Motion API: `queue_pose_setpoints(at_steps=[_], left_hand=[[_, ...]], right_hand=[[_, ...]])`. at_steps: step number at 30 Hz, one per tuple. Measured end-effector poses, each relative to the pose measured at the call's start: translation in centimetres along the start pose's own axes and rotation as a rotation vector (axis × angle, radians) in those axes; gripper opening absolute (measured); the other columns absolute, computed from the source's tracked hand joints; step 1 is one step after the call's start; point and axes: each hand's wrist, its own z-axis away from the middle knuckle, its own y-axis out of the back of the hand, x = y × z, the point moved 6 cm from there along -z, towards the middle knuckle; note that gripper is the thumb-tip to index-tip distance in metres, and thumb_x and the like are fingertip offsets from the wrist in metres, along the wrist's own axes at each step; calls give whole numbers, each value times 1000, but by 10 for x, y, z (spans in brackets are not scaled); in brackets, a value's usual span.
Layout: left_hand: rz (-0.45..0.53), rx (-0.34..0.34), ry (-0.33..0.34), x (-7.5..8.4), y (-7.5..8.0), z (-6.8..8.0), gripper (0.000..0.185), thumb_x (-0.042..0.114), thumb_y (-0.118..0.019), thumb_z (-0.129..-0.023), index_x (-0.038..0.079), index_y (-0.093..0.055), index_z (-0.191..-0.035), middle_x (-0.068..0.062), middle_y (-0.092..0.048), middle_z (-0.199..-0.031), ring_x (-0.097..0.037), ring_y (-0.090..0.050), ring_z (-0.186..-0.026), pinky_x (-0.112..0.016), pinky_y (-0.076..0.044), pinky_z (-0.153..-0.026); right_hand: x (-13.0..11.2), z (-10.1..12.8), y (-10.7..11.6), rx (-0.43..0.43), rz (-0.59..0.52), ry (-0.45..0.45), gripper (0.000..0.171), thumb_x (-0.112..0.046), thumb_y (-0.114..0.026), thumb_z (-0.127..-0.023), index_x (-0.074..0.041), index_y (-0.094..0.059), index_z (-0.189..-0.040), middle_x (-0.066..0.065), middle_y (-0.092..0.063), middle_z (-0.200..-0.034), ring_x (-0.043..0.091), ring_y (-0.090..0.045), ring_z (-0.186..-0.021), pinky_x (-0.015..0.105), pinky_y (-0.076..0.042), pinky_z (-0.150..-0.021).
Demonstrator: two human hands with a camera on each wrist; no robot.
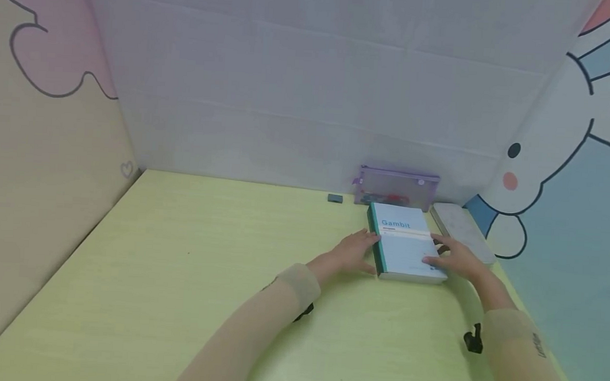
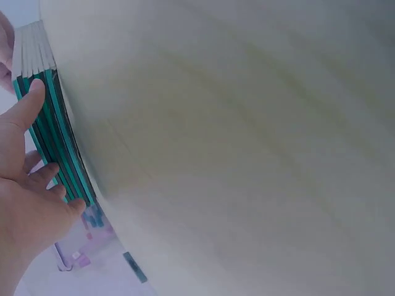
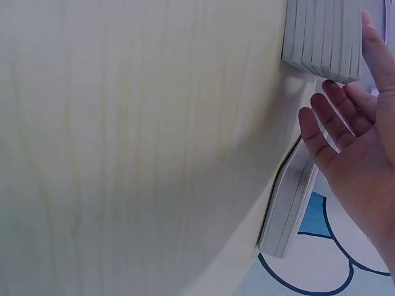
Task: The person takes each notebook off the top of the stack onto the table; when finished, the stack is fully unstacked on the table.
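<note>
A stack of several thin books (image 1: pixel 405 247) with teal spines lies flat on the yellow-green table (image 1: pixel 176 276); the top cover is pale blue and reads "Gambit". My left hand (image 1: pixel 356 251) rests against the stack's left side. In the left wrist view its thumb and straight fingers (image 2: pixel 28 179) touch the teal spines (image 2: pixel 58 142). My right hand (image 1: pixel 451 257) lies at the stack's right side with its thumb on the top cover. In the right wrist view this hand (image 3: pixel 352 142) is flat and straight-fingered beside the page edges (image 3: pixel 324 40).
A purple see-through pencil case (image 1: pixel 395 186) stands against the back wall behind the books. A small dark eraser (image 1: pixel 335 198) lies to its left. A grey-white flat case (image 1: pixel 463 227) lies by the right wall. Panels wall the table on three sides.
</note>
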Motion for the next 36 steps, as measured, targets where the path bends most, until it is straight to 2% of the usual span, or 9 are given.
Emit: queue_pose_setpoints(at_steps=[3, 5, 7, 13, 17, 22, 28, 32, 36], left_hand=[[-71, -14, -9, 0, 2, 2, 89, 46, -71, -81, 14, -25, -150, -6, -26, -155, -25, -17, -144, -39, -21, -115], [-69, -18, -4, -1, 2, 3, 87, 47, -69, -81, 15, -26, -150, -5, -26, -155, -24, -17, -144, -38, -22, -115], [-9, -7, 10, -2, 2, 4, 87, 48, -68, -82, 13, -27, -149, -6, -28, -154, -24, -19, -144, -36, -22, -115], [258, 17, 66, -1, 1, 5, 89, 42, -72, -80, 4, -27, -147, -9, -34, -151, -22, -31, -139, -31, -25, -113], [345, 8, 89, -3, 0, 4, 91, 39, -75, -78, 4, -27, -148, -9, -34, -150, -21, -32, -139, -29, -25, -113], [439, 24, 125, -8, 2, 2, 93, 35, -79, -75, 6, -29, -147, -8, -39, -148, -21, -35, -137, -30, -27, -112], [435, 52, 157, -13, 5, -1, 93, 35, -80, -74, 6, -29, -147, -9, -42, -145, -21, -41, -132, -29, -33, -109], [396, 69, 167, -16, 7, -2, 92, 37, -80, -73, 6, -32, -146, -8, -46, -142, -20, -45, -129, -28, -35, -107], [371, 96, 141, -15, 11, 0, 89, 35, -82, -72, 9, -38, -144, -8, -47, -140, -20, -46, -127, -27, -36, -106]], right_hand=[[0, 0, -1, -11, 8, -2, 92, -45, -73, -79, 8, -32, -142, 29, -53, -118, 40, -51, -106, 54, -42, -88], [-1, 0, -2, -22, 23, -5, 94, -48, -73, -78, 7, -31, -142, 30, -49, -123, 41, -50, -107, 55, -43, -88], [-1, 0, -3, -28, 37, -8, 96, -50, -73, -77, 7, -31, -143, 31, -44, -128, 42, -48, -109, 56, -42, -88], [-3, 2, -6, -48, 40, -31, 98, -52, -71, -78, 7, -28, -144, 33, -30, -136, 47, -43, -115, 59, -41, -90], [-3, 1, -7, -51, 31, -42, 98, -51, -71, -78, 6, -28, -144, 33, -28, -137, 48, -42, -115, 59, -42, -89], [-7, 2, -7, -22, 25, -7, 94, -46, -74, -77, 6, -31, -142, 35, -25, -138, 50, -39, -117, 63, -38, -92], [-13, 1, -6, 9, 71, 56, 91, -45, -75, -77, 6, -36, -141, 33, -27, -137, 50, -28, -123, 68, -27, -97], [-15, -1, -7, 11, 83, 60, 92, -48, -75, -76, 5, -37, -141, 32, -29, -135, 48, -30, -121, 67, -27, -97], [-15, -2, -9, 16, 81, 50, 95, -50, -75, -74, 4, -36, -141, 32, -29, -136, 48, -29, -123, 67, -28, -97]])
